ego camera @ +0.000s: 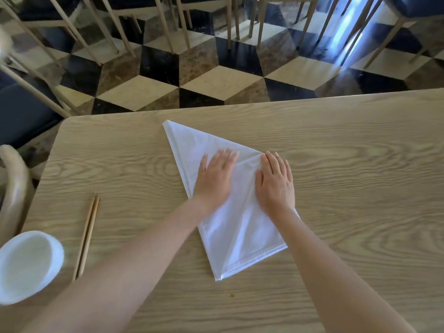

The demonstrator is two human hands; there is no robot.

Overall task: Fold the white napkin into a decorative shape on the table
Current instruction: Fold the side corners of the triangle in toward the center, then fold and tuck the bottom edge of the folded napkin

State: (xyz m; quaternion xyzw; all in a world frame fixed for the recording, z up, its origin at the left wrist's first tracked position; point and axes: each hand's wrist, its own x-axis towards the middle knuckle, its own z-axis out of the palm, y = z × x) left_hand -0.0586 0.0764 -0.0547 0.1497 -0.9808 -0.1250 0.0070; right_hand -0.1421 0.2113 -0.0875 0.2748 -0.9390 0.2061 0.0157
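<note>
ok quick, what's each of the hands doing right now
Left hand: open, pressing flat on the white napkin.
Right hand: open, pressing flat on the napkin's right edge.

White napkin (192,150): middle covered by 2 hands, left hand (215,181) and right hand (276,183); the creases beneath cannot be assessed. White bowl (26,265): cut by the left frame edge, rim blurred. Table (360,164): cut at 2 edges, right and bottom. Curved chair back (14,183): blurred, partly out of frame. Speck (231,295) on the table: too small to identify.
</note>
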